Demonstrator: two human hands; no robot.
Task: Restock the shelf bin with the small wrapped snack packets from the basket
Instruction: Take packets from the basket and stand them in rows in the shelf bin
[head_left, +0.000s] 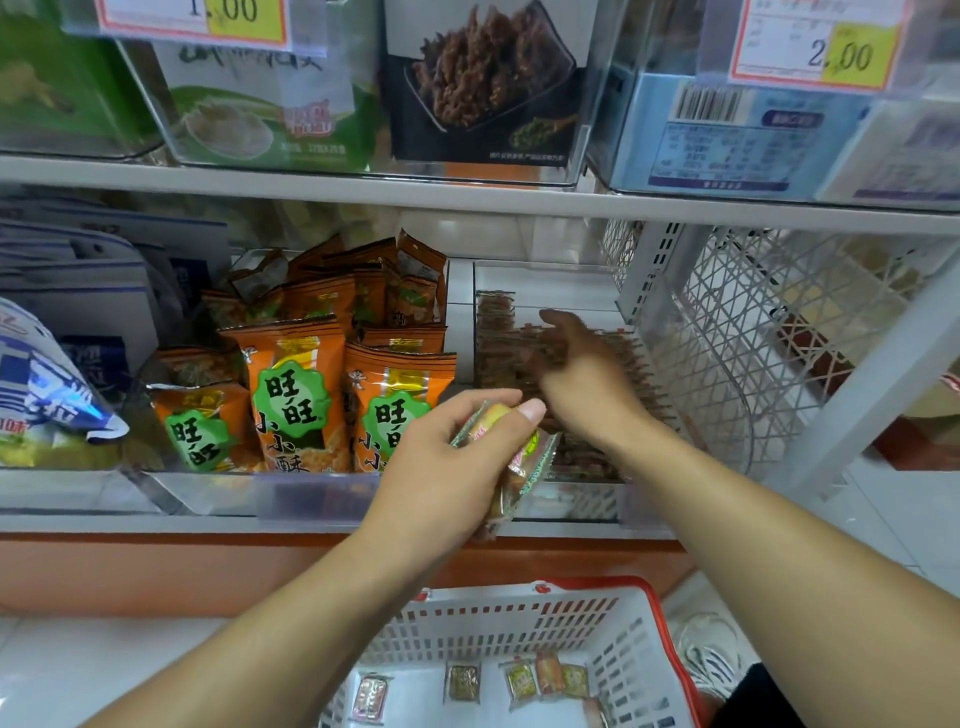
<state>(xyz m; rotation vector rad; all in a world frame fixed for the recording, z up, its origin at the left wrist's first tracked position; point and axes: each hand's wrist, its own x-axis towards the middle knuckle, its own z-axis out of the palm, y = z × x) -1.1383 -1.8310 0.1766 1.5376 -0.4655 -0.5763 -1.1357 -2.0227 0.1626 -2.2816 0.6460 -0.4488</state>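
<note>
My left hand (447, 457) is shut on a small stack of wrapped snack packets (524, 457), held just in front of the clear shelf bin (571, 501). My right hand (576, 369) reaches into that bin with fingers spread, resting on the rows of small brown-wrapped packets (498, 338) stacked inside; whether it holds one I cannot tell. Below, the white basket with a red rim (519, 618) holds several loose wrapped packets (545, 678) on its bottom.
Orange snack bags (291, 384) fill the bin to the left. A blue-and-white bag (47, 395) lies at far left. A white wire mesh basket (753, 332) stands to the right. Clear boxes with price tags (821, 41) sit on the upper shelf.
</note>
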